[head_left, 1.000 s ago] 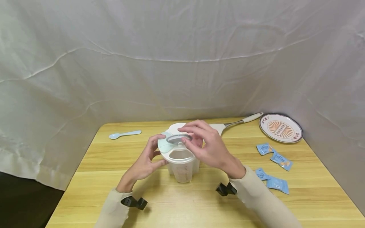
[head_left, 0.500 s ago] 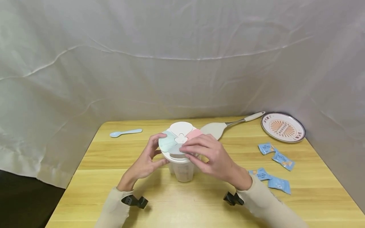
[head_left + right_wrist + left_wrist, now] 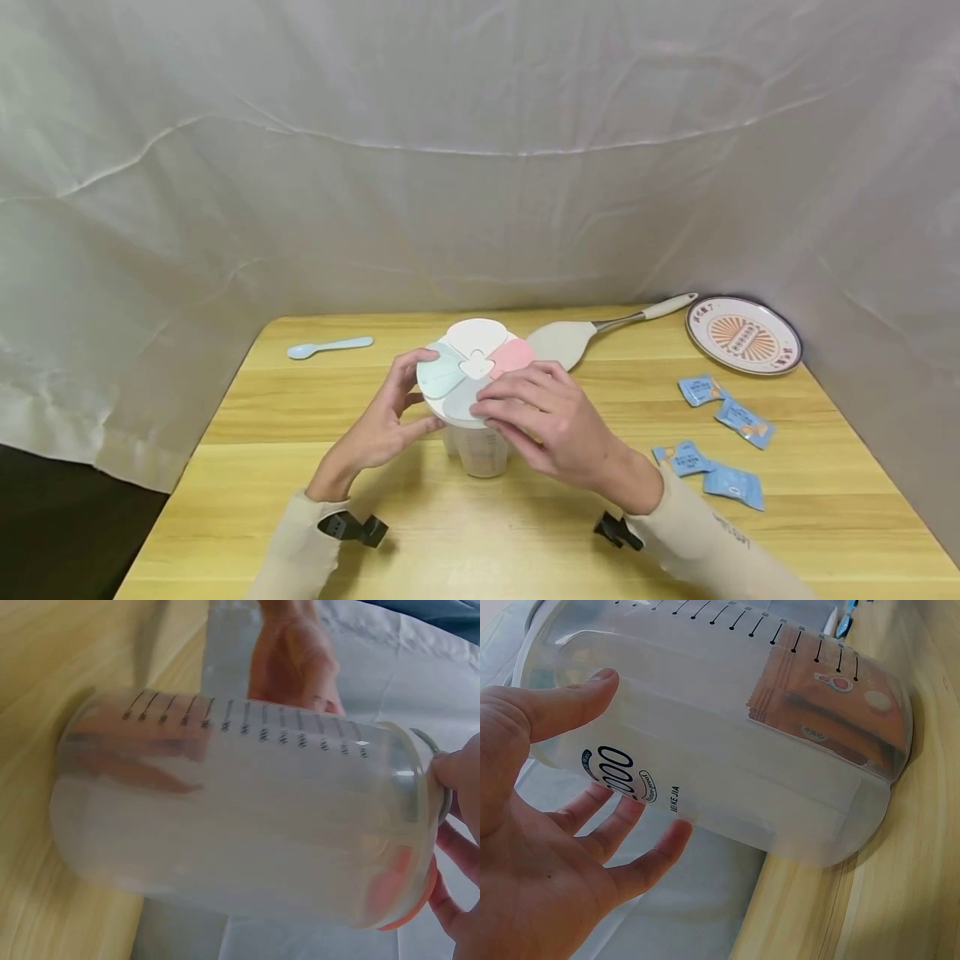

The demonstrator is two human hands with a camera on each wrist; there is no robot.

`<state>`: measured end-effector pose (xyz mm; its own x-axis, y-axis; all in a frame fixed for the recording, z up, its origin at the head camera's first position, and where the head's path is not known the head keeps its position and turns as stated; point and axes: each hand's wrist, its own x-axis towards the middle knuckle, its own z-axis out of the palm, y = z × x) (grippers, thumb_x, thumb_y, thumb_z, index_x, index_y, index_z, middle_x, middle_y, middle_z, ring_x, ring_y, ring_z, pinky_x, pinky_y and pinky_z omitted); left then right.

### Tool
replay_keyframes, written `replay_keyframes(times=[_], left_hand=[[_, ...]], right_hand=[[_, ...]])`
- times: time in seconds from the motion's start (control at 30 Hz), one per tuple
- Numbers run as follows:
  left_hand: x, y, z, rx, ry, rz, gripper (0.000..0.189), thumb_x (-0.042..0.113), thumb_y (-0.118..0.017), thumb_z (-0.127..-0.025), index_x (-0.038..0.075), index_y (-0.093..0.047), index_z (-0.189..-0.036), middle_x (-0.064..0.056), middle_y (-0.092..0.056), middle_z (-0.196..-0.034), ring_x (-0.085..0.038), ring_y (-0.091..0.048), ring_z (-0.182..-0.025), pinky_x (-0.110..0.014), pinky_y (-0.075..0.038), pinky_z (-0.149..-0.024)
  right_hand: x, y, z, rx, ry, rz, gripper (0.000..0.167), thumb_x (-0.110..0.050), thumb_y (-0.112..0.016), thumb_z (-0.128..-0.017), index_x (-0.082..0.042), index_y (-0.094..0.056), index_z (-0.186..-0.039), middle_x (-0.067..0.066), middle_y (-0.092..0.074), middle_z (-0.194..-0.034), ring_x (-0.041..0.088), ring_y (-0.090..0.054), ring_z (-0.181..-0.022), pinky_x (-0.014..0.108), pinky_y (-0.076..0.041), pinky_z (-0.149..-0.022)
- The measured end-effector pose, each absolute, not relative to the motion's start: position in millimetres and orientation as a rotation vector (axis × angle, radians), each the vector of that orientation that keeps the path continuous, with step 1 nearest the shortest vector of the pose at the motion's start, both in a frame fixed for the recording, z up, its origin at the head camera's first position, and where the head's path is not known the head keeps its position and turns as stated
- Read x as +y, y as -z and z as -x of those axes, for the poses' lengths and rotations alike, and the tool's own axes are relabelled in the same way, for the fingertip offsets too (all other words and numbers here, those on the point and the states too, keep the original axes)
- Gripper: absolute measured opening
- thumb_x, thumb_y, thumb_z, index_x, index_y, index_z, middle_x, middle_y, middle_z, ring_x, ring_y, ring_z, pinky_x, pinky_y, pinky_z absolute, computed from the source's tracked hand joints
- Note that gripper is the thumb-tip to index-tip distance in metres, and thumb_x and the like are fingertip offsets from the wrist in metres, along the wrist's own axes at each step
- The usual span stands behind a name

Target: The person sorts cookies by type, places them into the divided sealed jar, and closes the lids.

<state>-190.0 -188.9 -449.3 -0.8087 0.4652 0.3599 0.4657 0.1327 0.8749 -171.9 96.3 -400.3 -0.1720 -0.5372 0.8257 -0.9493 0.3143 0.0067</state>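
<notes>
A translucent storage canister with printed measuring marks stands upright on the table. Its petal-shaped lid has white, pink, mint and grey-blue flaps. My left hand grips the canister's left side near the top, thumb and fingers apart around the wall. At the front of the lid, my right hand holds the grey-blue flap by its edge with thumb and curled fingers. Through the wall in the left wrist view, an orange-brown packet shows at the canister's bottom.
A pale blue spoon lies at the back left. Behind the canister on the right is a cream spatula. A round patterned plate leans at the back right, with several blue packets in front of it.
The grey-blue flap has swung down from raised to lying nearly level over the front opening, my right hand moving with it. My left hand has stayed on the canister.
</notes>
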Motion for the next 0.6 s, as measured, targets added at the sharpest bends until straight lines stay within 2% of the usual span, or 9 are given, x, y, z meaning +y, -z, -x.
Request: replay_keyframes(times=[0.17,0.3,0.43,0.53,0.6], left_hand=[[-189.9,448.1,190.8,-2.366,1.819,0.978,0.084,-0.013,-0.075,-0.090,0.006,-0.030,-0.158,-0.023,-0.042,-0.165,-0.008,-0.052,-0.140,-0.053,-0.053,-0.114],[-190.2,450.4,190.0,-2.361,1.820,0.985,0.083,-0.013,-0.074,-0.091,0.004,-0.029,-0.158,-0.025,-0.041,-0.165,-0.008,-0.053,-0.139,-0.050,-0.054,-0.113],[-190.3,451.7,188.8,-2.353,1.824,0.989,0.083,-0.013,-0.075,-0.091,0.004,-0.029,-0.158,-0.025,-0.041,-0.165,-0.007,-0.053,-0.139,-0.042,-0.054,-0.113],[-189.6,451.7,189.1,-2.349,1.826,0.985,0.083,-0.013,-0.076,-0.090,0.004,-0.030,-0.158,-0.024,-0.042,-0.165,-0.007,-0.053,-0.140,-0.042,-0.054,-0.113],[-189.1,451.7,189.3,-2.350,1.829,0.980,0.084,-0.013,-0.076,-0.090,0.004,-0.030,-0.158,-0.023,-0.042,-0.165,-0.008,-0.053,-0.140,-0.044,-0.054,-0.113]], right_hand=[[95.8,400.2,171.4,-1.837,-0.616,-1.329,0.020,-0.021,-0.063,-0.111,-0.015,-0.081,-0.116,-0.001,-0.081,-0.115,0.018,-0.074,-0.109,0.041,-0.055,-0.093],[97.8,396.0,168.6,-1.871,-0.564,-1.342,0.024,-0.022,-0.058,-0.113,-0.015,-0.081,-0.116,0.000,-0.081,-0.117,0.020,-0.074,-0.112,0.042,-0.057,-0.095],[104.9,390.0,170.1,-1.935,-0.642,-1.386,0.019,-0.018,-0.070,-0.104,-0.015,-0.081,-0.120,0.002,-0.081,-0.122,0.022,-0.073,-0.118,0.044,-0.058,-0.101],[112.8,387.5,178.6,-1.963,-0.835,-1.390,0.029,-0.008,-0.076,-0.094,-0.012,-0.080,-0.122,0.009,-0.079,-0.127,0.027,-0.071,-0.122,0.044,-0.056,-0.108],[119.4,387.6,186.5,-1.986,-0.974,-1.360,0.034,0.000,-0.076,-0.092,-0.010,-0.080,-0.124,0.012,-0.078,-0.129,0.029,-0.069,-0.124,0.041,-0.054,-0.113]])
